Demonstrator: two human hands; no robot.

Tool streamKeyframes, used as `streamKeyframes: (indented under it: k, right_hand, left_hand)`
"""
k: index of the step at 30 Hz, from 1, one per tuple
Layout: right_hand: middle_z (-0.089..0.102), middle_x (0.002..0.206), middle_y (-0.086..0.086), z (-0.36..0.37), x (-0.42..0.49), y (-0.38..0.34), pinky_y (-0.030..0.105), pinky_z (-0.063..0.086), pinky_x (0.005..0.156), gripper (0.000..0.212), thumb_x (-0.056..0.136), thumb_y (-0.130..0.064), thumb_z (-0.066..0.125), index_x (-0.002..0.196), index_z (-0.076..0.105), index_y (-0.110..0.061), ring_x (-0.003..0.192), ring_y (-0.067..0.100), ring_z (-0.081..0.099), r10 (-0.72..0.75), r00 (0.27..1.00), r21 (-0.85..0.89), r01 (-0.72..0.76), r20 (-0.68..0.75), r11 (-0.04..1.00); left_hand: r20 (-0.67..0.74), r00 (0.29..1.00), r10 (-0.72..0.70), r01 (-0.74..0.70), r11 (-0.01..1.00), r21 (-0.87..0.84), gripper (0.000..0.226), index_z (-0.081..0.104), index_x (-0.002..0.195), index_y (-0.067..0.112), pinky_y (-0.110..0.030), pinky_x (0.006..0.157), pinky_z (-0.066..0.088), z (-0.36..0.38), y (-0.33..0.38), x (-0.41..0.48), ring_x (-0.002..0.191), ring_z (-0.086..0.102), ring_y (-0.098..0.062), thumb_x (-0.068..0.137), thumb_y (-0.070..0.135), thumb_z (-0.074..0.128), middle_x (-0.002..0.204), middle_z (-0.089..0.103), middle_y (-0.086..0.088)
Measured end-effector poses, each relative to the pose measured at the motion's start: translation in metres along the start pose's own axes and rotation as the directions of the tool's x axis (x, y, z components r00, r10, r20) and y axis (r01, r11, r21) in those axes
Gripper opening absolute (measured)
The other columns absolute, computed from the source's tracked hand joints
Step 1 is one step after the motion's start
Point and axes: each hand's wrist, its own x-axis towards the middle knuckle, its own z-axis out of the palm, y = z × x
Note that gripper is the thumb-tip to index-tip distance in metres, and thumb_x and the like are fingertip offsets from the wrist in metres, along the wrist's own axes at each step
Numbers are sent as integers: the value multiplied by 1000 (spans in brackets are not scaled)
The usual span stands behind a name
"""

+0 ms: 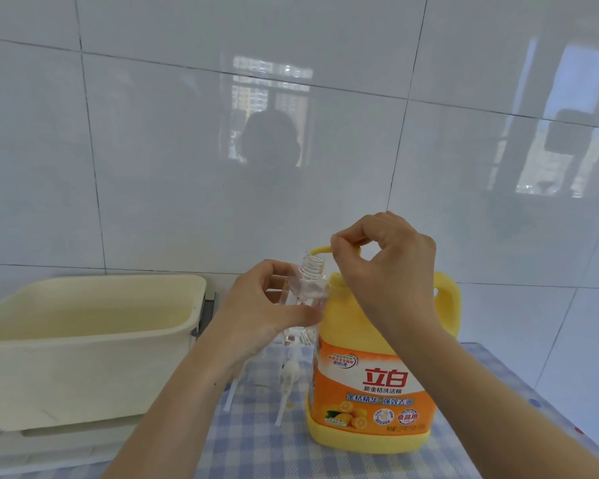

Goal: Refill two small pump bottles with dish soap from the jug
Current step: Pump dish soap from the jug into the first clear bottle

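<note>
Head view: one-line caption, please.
Left hand holds an uncapped clear bottle beside the yellow jug; right hand grips the jug's pump.

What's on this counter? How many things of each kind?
Yellow jug: 1
Clear bottles: 2, the held bottle and a second bottle, mostly hidden
Loose pumps: 2, a white pump and a pump tube beside the arm
Cream tub: 1
Total: 6

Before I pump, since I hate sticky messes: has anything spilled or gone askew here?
A small yellowish spot sits on the checked cloth beside the jug, likely dripped soap. Nothing else stands out.
</note>
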Motion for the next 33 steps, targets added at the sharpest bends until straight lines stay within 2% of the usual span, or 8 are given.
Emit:
streamKeyframes:
  k: [4,6,11,15,21,24,33]
  right_hand:
    - [66,65,-6,-3,-2,3,16,40,73,13,80,-15,73,68,70,-13,70,12,59,33,999,19,-34,25,999]
    - [67,67,-7,-3,0,4,13,37,73,13,81,-18,74,68,71,-14,71,10,59,44,998,19,-45,34,999]
    - [64,65,-3,2,-2,6,19,40,67,15,79,-17,72,65,68,-11,69,15,58,19,1000,8,-19,0,1000]
    - [61,62,-2,7,-6,10,14,35,66,17,76,-19,66,61,63,-11,64,16,53,-38,998,-16,37,-49,999]
    - [57,61,-1,12,-20,16,19,37,59,16,76,-12,67,61,62,-9,64,18,51,-116,992,-28,114,-57,993]
    - [57,61,-1,14,-26,18,24,40,63,15,75,-10,68,62,63,-9,64,20,51,-142,987,-35,140,-71,990]
    - [58,62,-2,15,-28,18,33,47,72,14,75,-9,68,62,63,-10,63,17,50,-152,985,-30,150,-87,988]
  left_hand:
    - [-55,998,23,-24,1000,-4,48,59,98,35,-35,87,56,0,0,2,98,64,-9,62,26,88,102,67,15]
    - [-68,997,29,-29,1000,-3,48,60,99,34,-34,87,56,0,0,2,98,64,-9,61,26,88,102,68,14]
    - [-73,996,45,-44,999,21,49,60,100,34,-29,86,53,1,0,2,99,63,-9,61,25,89,103,68,13]
    - [-78,996,46,-45,999,25,50,60,99,34,-22,78,50,0,-1,1,97,62,-6,58,28,89,101,68,15]
    - [-40,999,18,-15,996,86,55,60,105,30,-23,75,51,0,-2,1,96,63,-9,58,25,90,102,67,12]
    - [-23,1000,-1,3,995,96,55,61,104,28,-26,78,53,0,-4,1,96,64,-11,57,22,89,101,68,10]
    - [-12,1000,3,-2,994,105,50,60,100,29,-21,72,50,-1,-4,0,93,63,-8,60,20,88,99,67,11]
